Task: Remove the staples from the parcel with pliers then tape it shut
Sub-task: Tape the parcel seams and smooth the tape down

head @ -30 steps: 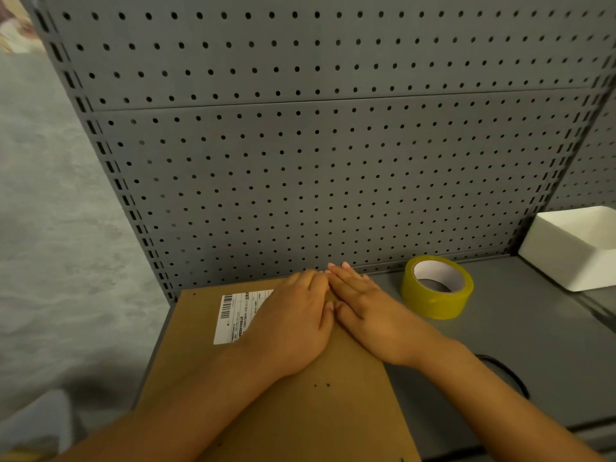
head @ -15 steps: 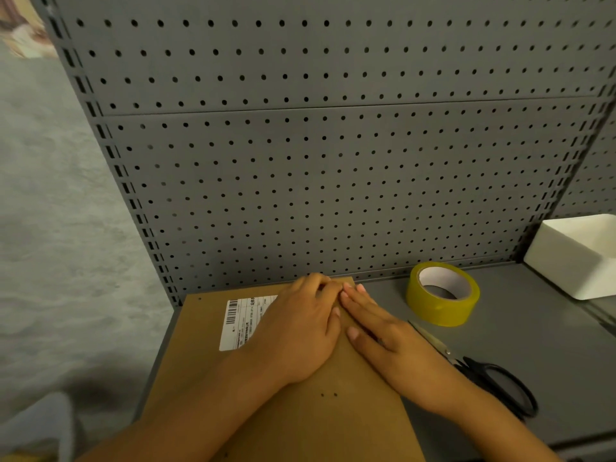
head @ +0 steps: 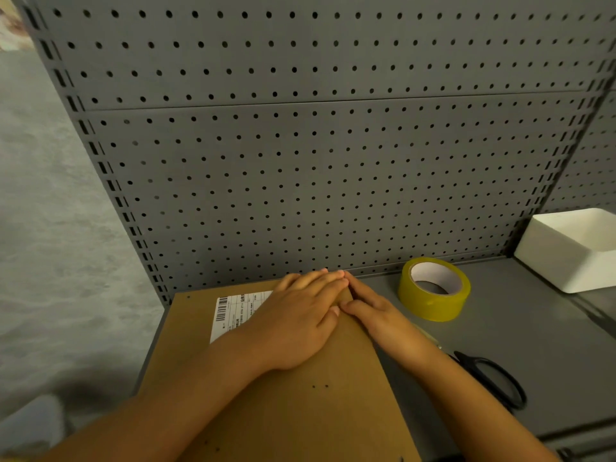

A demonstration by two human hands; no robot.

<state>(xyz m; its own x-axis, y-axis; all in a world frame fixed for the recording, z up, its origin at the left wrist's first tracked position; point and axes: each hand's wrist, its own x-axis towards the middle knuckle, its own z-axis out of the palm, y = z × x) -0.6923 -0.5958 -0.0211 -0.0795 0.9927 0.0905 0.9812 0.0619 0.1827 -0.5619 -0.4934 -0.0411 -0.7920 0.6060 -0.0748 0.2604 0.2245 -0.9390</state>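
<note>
A flat brown cardboard parcel (head: 300, 411) lies on the grey shelf, with a white barcode label (head: 233, 311) near its far left corner and two small staple holes (head: 320, 386) in its middle. My left hand (head: 300, 321) rests flat, palm down, on the parcel's far part. My right hand (head: 383, 318) lies flat along the parcel's right edge, its fingertips touching those of the left. Both hold nothing. A yellow tape roll (head: 433, 290) stands to the right. No pliers are in view.
Black-handled scissors (head: 493, 378) lie on the shelf (head: 533, 345) right of the parcel, partly under my right forearm. A white open box (head: 573, 251) sits at the far right. A grey pegboard wall (head: 316, 161) rises right behind the parcel.
My right hand slid from lying over the parcel's far edge to its right edge, which uncovered the scissors. My left hand stayed flat in place.
</note>
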